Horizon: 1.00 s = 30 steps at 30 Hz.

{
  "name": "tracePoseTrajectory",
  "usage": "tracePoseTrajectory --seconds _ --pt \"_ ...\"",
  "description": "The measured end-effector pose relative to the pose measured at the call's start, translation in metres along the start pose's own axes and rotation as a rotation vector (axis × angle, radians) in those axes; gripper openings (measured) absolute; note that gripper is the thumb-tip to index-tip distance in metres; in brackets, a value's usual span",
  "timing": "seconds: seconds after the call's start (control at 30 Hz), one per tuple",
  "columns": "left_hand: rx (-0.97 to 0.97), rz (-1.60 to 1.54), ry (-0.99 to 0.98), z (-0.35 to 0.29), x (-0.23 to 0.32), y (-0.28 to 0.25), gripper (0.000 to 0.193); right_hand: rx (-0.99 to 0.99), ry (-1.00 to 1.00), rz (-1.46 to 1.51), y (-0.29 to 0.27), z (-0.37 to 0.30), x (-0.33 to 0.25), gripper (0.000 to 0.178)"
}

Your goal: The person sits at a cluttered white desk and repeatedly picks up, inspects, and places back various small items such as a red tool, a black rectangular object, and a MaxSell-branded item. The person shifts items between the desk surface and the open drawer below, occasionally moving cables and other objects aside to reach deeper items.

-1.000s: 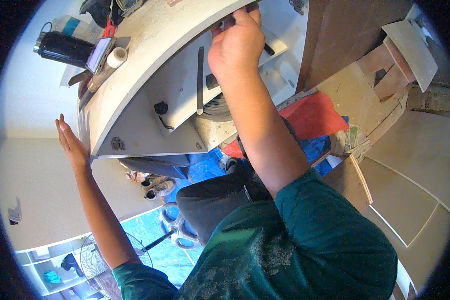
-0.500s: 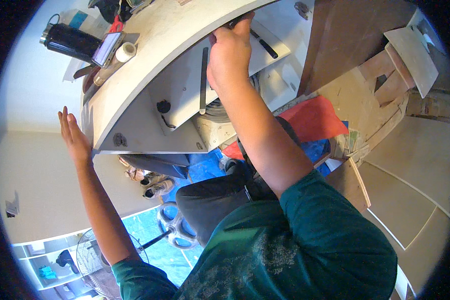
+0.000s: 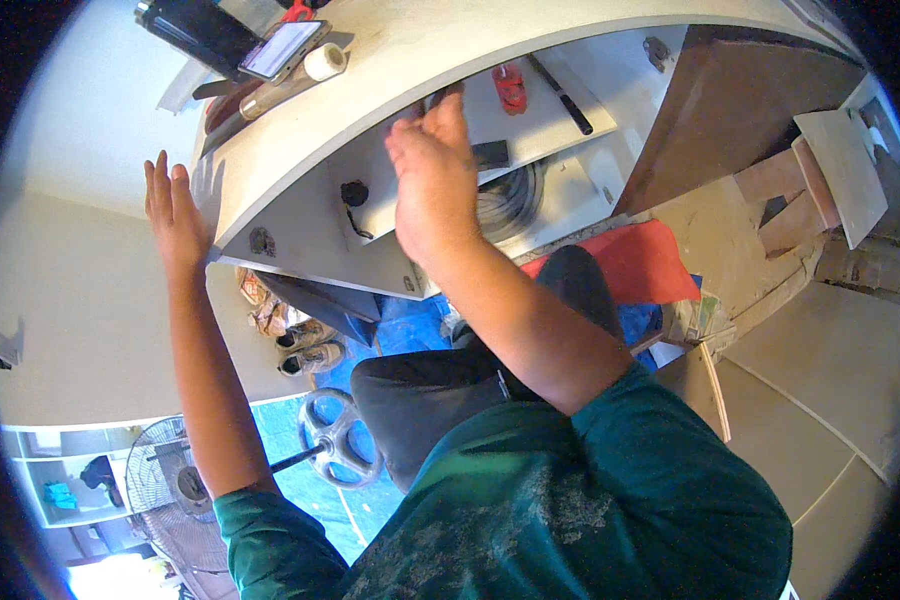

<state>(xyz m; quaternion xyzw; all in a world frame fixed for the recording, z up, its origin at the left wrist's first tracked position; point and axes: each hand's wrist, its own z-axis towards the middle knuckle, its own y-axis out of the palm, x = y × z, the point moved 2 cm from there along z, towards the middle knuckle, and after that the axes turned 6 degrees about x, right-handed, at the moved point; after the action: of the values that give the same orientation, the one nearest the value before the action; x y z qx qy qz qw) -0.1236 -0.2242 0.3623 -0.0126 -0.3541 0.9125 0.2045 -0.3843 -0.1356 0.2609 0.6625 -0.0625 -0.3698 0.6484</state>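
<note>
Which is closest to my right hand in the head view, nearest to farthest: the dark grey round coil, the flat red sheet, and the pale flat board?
From your right hand:
1. Dark grey round coil: just right, inside the curved white cabinet.
2. Flat red sheet: farther right and lower.
3. Pale flat board: far right, outside the cabinet.

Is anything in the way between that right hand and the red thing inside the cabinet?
Nothing visible is. Between the fingertips of the right hand and the red item, only pale shelf shows. The dark block lies below that path in the picture; the black-handled tool lies beyond the red item.
</note>
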Motion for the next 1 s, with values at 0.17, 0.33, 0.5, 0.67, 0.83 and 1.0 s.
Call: tracePoseTrajectory --seconds 0.17,0.33,0.5,0.67,0.83,1.0 --pt "0.008 0.004 -0.074 -0.003 -0.009 -0.002 0.059 -0.095 0.094 -0.128 0.017 -0.029 0.022 0.045" --pt "0.015 -0.02 -0.076 -0.004 -0.01 0.0 0.058 -0.566 0.475 -0.87 -0.014 -0.049 0.003 0.021" --pt "0.044 0.002 -0.106 -0.002 -0.005 0.0 0.057 -0.671 0.586 -1.091 -0.084 -0.028 -0.032 0.034" --pt "0.057 0.018 -0.121 -0.004 -0.001 -0.011 0.059 -0.898 -0.116 -1.648 -0.186 -0.003 -0.07 0.053" --pt "0.082 0.018 -0.079 -0.003 0.0 0.0 0.058 -0.204 0.428 -1.612 -0.42 -0.018 -0.086 0.045" --pt "0.085 0.129 -0.047 -0.01 -0.01 -0.008 0.054 0.105 0.7 -1.535 -0.363 -0.093 -0.093 0.064"
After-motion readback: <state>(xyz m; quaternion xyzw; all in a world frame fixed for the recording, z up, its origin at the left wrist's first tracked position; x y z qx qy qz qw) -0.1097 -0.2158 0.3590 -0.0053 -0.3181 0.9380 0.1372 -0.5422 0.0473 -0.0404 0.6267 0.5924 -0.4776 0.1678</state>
